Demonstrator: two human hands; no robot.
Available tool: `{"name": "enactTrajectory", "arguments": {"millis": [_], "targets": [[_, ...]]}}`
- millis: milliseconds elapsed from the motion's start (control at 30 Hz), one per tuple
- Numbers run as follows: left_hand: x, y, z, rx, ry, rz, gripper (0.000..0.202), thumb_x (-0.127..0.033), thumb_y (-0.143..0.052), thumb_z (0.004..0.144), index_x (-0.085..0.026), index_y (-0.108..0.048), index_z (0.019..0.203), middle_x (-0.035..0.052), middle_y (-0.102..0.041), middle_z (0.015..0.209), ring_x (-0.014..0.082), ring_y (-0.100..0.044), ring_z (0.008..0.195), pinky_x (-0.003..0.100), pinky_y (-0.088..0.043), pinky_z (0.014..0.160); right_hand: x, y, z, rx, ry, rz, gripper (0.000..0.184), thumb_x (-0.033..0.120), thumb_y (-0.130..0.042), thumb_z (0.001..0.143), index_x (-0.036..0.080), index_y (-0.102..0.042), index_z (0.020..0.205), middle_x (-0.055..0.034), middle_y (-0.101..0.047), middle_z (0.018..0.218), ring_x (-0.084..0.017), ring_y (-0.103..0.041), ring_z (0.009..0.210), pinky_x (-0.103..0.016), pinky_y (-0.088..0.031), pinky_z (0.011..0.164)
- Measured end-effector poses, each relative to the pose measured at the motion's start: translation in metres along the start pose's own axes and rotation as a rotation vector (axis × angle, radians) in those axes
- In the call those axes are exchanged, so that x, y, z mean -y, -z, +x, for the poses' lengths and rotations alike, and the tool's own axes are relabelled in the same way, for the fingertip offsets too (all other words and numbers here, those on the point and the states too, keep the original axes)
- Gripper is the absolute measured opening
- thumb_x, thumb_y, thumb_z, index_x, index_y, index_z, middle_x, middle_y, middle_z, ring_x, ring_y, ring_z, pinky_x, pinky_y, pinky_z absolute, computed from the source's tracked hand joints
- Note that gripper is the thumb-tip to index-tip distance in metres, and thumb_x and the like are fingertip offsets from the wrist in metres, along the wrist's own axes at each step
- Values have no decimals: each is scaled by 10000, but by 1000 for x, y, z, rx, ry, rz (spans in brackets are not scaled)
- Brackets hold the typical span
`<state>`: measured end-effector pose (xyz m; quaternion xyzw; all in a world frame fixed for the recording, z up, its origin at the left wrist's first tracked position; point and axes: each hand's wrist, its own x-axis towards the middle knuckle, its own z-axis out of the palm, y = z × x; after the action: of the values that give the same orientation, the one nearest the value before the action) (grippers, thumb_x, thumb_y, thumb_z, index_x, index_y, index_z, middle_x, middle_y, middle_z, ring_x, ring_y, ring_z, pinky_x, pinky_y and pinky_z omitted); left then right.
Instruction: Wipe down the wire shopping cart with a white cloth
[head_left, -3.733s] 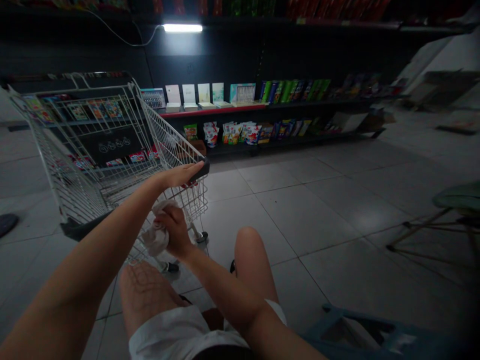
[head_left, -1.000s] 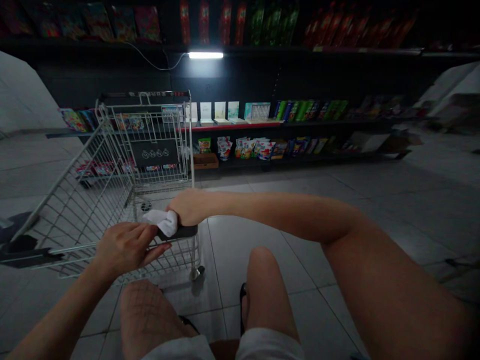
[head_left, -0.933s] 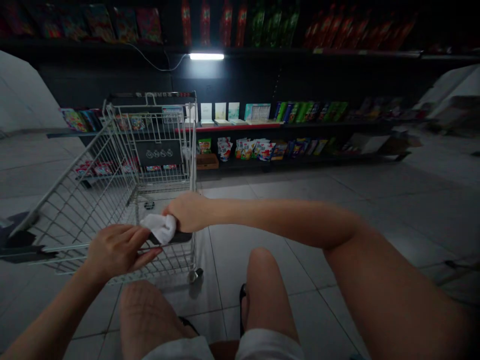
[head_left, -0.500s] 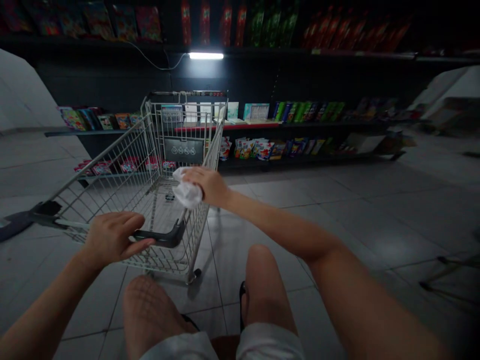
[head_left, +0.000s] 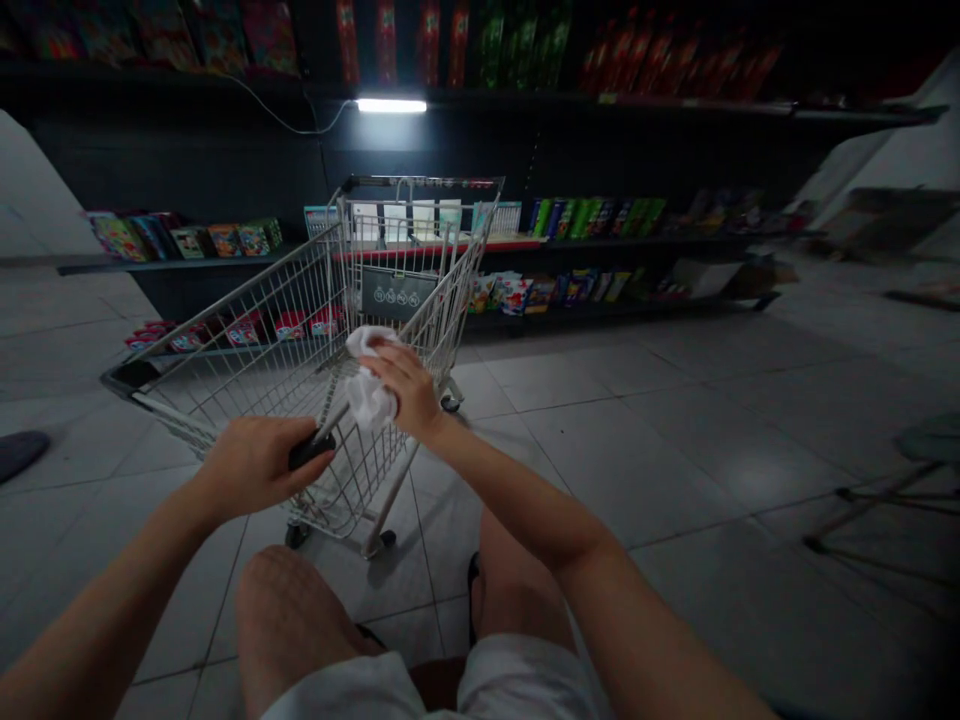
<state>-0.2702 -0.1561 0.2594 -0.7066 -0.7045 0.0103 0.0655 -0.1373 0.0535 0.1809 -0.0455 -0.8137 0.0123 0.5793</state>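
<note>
The dark shelving (head_left: 675, 110) spans the far wall. It carries rows of coloured packets, and a strip light (head_left: 390, 105) is fixed under its upper level. The grey tiled floor (head_left: 675, 420) runs from the shelving to your seat. Your bare knees show at the bottom of the view.

The wire shopping cart (head_left: 247, 340) stands on the floor directly in front of you, between your knees and the shelving, with its basket pointing away from you. A dark sign panel (head_left: 397, 293) hangs on the far end of the basket.

Your left hand (head_left: 259, 465) is clenched round the black handle (head_left: 307, 452) at the near end of the cart. Only the handle's right tip shows past your fingers.

Your right hand (head_left: 405, 385) lies on the top rail of the cart's right side, just beyond the handle. Its fingers are curled over the white cloth (head_left: 367, 395) and grasp it. The cloth is bunched under your palm and pressed against the rail and the wire below it.
</note>
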Motion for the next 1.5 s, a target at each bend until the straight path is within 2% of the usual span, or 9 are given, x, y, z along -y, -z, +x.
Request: {"name": "enactTrajectory", "arguments": {"millis": [133,333,500,667,767,933,1167,1367,1500], "targets": [[0,11,8,125,69,-11,509,-620,-313,924,-199,-532,740,50,-622,682,195,-549,612,307,-249,579,5,0,-7,72,216,37,297,252,-496,962,235,-654,1212,-37,-650,1209,-149,-536,1271,-326,-441,1163],[4,15,15,170,34,-92,595,-585,-183,958,-194,-545,693,52,-609,657,186,-542,625,312,-251,600,-61,-3,-3,-200,-347,-26,455,245,-522,929,215,-504,1382,-115,-413,1517,-240,-387,1439,-492,-420,1165],[15,8,15,108,32,-104,555,-537,-209,955,-193,-520,650,47,-570,588,167,-507,563,308,-242,581,16,-31,-47,-210,-347,27,478,267,-508,941,284,-478,1418,-53,-418,1529,-208,-350,1472,-432,-427,1182],[27,8,20,82,21,-108,524,-522,-253,936,-191,-497,612,50,-566,571,157,-498,543,299,-264,576,90,-59,-120,-176,-249,122,288,253,-513,947,195,-698,1161,-106,-659,1241,-193,-582,1259,-351,-528,1079],[37,6,21,71,-6,-135,514,-512,-267,933,-189,-510,616,46,-562,564,149,-493,531,294,-275,571,96,-55,-114,-155,-290,126,276,240,-512,946,192,-722,1119,-100,-682,1181,-179,-606,1205,-339,-535,1061],[48,1,23,4,-31,-137,511,-514,-295,926,-187,-524,607,38,-537,541,144,-484,519,293,-258,560,90,-54,-72,-1,-200,50,404,308,-530,937,224,-614,1323,-75,-539,1421,-235,-425,1410,-415,-410,1195],[64,-2,25,-22,-61,-178,516,-522,-307,927,-190,-452,560,15,-473,487,120,-431,467,286,-247,533,91,-84,-147,16,-94,45,220,297,-586,922,201,-749,1033,-78,-722,1145,-179,-607,1193,-338,-548,1020],[67,-2,25,-55,-90,-199,510,-514,-323,931,-190,-468,565,6,-485,487,114,-435,470,272,-273,531,108,-87,-108,108,-10,87,288,247,-579,926,243,-694,1190,-51,-655,1306,-173,-539,1299,-353,-490,1097],[63,1,25,-28,-83,-185,524,-506,-313,941,-184,-500,572,9,-511,509,111,-455,491,262,-285,540,107,-105,-140,186,17,82,209,263,-609,915,271,-729,1086,-16,-715,1197,-158,-618,1186,-349,-535,1038]]}}
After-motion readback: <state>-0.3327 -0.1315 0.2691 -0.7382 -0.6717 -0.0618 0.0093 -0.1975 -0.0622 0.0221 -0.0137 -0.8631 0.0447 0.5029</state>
